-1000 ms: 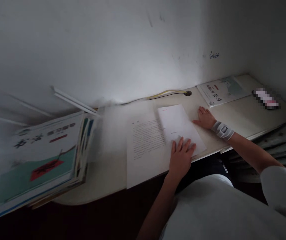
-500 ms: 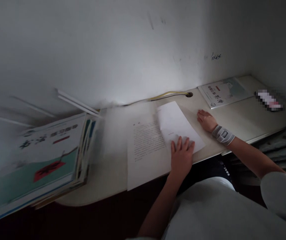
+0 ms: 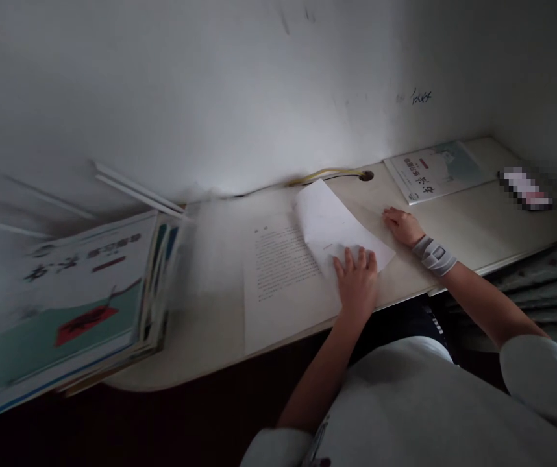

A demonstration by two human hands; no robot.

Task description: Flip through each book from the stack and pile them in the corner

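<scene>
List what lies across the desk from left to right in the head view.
stack of books → printed sheet → left hand → right hand → booklet

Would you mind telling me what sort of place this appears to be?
Probably a study corner: a pale desk against a white wall, stacked teal-and-white workbooks, and printed white paper sheets.
</scene>
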